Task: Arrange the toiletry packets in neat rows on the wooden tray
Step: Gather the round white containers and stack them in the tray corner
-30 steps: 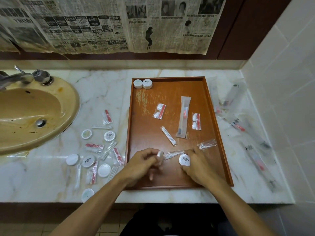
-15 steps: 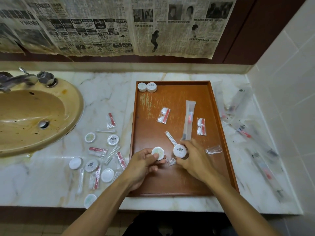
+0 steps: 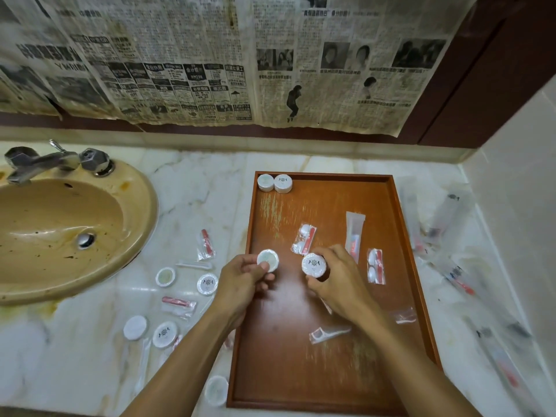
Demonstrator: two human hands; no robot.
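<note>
Each hand grips a round soap puck, left hand (image 3: 240, 281) and right hand (image 3: 337, 281), above the wooden tray (image 3: 394, 224); next, probably line them beside the two pucks (image 3: 274, 183) up top.

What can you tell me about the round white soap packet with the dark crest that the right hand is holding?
The round white soap packet with the dark crest is a small flat disc in pleated white wrapping, its printed emblem facing up. The right hand grips it by the rim with curled fingers, above the wooden tray, near the tray's middle. Whether it touches the tray cannot be told.
</note>
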